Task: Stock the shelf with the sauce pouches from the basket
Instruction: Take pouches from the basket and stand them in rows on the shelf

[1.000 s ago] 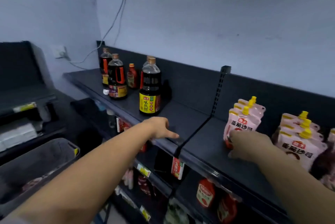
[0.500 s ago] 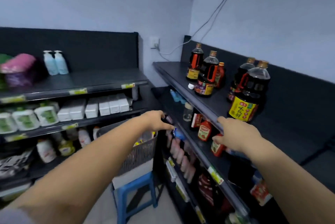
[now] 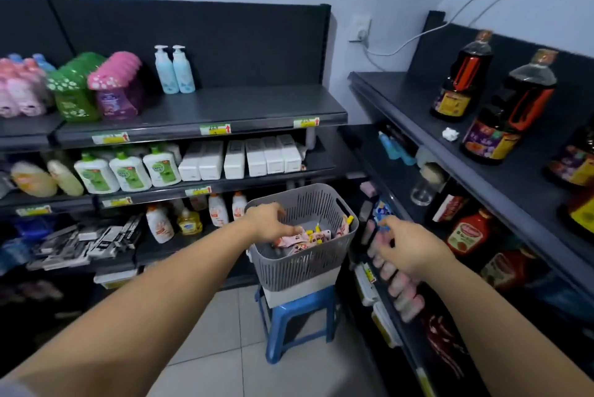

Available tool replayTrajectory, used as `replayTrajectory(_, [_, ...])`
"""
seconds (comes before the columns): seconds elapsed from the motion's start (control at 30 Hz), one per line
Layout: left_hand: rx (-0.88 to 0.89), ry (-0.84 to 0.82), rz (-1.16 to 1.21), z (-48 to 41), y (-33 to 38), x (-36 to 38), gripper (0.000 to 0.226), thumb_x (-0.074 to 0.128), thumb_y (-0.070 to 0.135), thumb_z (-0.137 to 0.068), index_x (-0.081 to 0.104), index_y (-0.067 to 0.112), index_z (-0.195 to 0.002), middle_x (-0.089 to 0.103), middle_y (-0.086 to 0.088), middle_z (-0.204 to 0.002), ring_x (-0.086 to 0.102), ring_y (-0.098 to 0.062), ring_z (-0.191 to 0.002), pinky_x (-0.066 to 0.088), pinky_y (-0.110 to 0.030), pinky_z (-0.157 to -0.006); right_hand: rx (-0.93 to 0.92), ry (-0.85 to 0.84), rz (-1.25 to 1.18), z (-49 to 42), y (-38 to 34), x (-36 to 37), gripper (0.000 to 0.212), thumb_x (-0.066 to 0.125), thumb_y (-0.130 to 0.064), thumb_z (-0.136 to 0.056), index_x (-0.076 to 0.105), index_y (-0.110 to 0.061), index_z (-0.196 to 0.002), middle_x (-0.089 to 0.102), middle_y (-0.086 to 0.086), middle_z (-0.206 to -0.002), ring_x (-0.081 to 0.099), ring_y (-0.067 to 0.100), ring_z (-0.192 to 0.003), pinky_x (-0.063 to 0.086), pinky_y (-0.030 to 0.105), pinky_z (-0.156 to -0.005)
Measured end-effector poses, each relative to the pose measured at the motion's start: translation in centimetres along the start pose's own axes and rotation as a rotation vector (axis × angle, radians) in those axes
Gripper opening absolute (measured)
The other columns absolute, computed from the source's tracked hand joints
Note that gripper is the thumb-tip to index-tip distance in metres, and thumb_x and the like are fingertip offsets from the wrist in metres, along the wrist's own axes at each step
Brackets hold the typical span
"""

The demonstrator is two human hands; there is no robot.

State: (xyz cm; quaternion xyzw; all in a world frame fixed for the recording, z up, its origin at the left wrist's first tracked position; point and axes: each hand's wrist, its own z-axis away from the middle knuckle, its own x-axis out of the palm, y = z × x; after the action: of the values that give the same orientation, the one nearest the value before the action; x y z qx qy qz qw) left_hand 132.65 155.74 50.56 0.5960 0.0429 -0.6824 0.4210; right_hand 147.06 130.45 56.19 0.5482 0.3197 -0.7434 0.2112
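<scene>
A: What does the room look like?

B: It's a shop corner with a pale wall and a tiled floor [image 3: 225, 332]. Dark shelving [image 3: 199, 113] on the left carries soap bottles and white boxes. The right shelf [image 3: 414, 97] holds tall sauce bottles [image 3: 463, 81] and a crumpled scrap of paper [image 3: 450, 134]. In the corner between them, a grey basket [image 3: 302, 268] sits on a white box on top of a blue stool [image 3: 289, 316].

A: And the sauce pouches?

B: The sauce pouches [image 3: 308, 237] are lying in a loose heap in the basket, pink with yellow caps.

A: What about the hands?

B: The left grip [image 3: 270, 224] reaches over the basket's near rim, fingers bent down onto the heap. I can't tell if it has one pinched. The right grip [image 3: 408, 245] hangs just right of the basket, fingers loosely curled around nothing.

A: Is anything hard to make out?

B: The basket wall hides the lower pouches. The bottles at the far right are cut off by the frame, and the lower right shelves are dark and blurred.

A: Is there room to move?

B: There's bare floor in front of the stool. The right grip is near the shelf edge with its price tags.
</scene>
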Motion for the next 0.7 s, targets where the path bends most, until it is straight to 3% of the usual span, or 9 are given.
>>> replayTrajectory(0.13, [-0.002, 0.037, -0.02, -2.4, -1.0, 0.5, 0.072, 0.063, 0.064, -0.082, 0.053, 0.014, -0.132, 0.061, -0.01, -0.131, 0.056, -0.029, -0.12, 0.047, -0.036, -0.097, -0.038, -0.057, -0.006, -5.0, -0.7, 1.4, 0.031, 0.055, -0.033, -0.091, 0.048, -0.023, -0.119, 0.068, -0.001, -0.096, 0.067, 0.02, -0.083, 0.057, 0.042, -0.081])
replayTrajectory(0.23, [-0.043, 0.015, 0.09, -4.6, -1.8, 1.5, 0.075, 0.064, 0.064, -0.082, 0.049, 0.014, -0.135, 0.06, -0.012, -0.134, 0.054, -0.031, -0.124, 0.045, -0.039, -0.103, -0.111, -0.094, 0.06, -9.7, -0.6, 2.2, 0.04, 0.057, -0.036, -0.093, 0.046, -0.026, -0.13, 0.067, 0.0, -0.108, 0.067, 0.02, -0.087, 0.056, 0.041, -0.082])
replayTrajectory(0.4, [-0.137, -0.032, 0.358, -7.8, -3.1, 3.5, 0.098, 0.062, 0.073, -0.074, 0.034, 0.013, -0.147, 0.048, -0.012, -0.148, 0.048, -0.031, -0.133, 0.04, -0.043, -0.111, -0.197, -0.164, 0.14, -18.4, 2.7, 3.7, 0.036, 0.06, -0.036, -0.092, 0.053, -0.025, -0.126, 0.059, -0.01, -0.093, 0.06, 0.016, -0.091, 0.044, 0.029, -0.074])
replayTrajectory(0.53, [-0.278, 0.04, 0.419, -11.2, -3.3, 5.4, 0.084, 0.07, 0.057, -0.081, 0.038, 0.012, -0.144, 0.05, -0.012, -0.145, 0.05, -0.029, -0.13, 0.041, -0.041, -0.109, -0.3, -0.266, 0.162, -25.5, 4.7, 6.1, 0.032, 0.057, -0.028, -0.093, 0.055, -0.022, -0.125, 0.07, -0.005, -0.1, 0.065, 0.018, -0.09, 0.051, 0.033, -0.077])
replayTrajectory(0.7, [-0.401, 0.099, 0.391, -14.8, -2.7, 6.4, 0.081, 0.067, 0.058, -0.081, 0.04, 0.015, -0.143, 0.049, -0.015, -0.144, 0.047, -0.034, -0.131, 0.039, -0.046, -0.11, -0.477, -0.356, 0.204, -32.2, 3.2, 9.6, 0.029, 0.057, -0.025, -0.094, 0.056, -0.02, -0.122, 0.068, 0.003, -0.116, 0.065, 0.024, -0.1, 0.055, 0.039, -0.085])
